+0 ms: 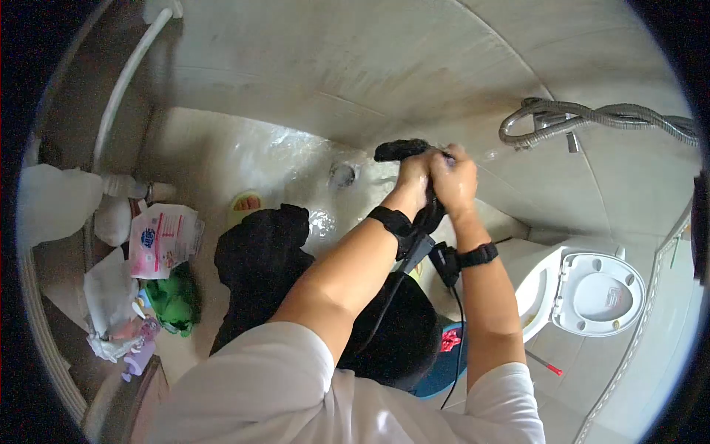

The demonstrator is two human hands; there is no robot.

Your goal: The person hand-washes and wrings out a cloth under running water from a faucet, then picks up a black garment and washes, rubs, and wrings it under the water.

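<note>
Both fists are closed on a dark, wet cloth [400,150], possibly a sock, bunched and twisted between them. My left hand [416,174] grips it beside my right hand [454,177], and the two touch. One dark end sticks out to the left, and more dark fabric hangs below the hands. Wet skin shines on both hands. Black straps [478,255] with small devices and cables sit on my wrists. Beneath the hands lies the wet floor [281,152], with a round drain [342,175] to the left.
A blue basin [425,385] holding a red item [450,340] stands by my leg. At right are a toilet [599,294] and a metal shower hose [592,117]. A tissue pack [164,240], a green bag [174,300] and bottles crowd the left side.
</note>
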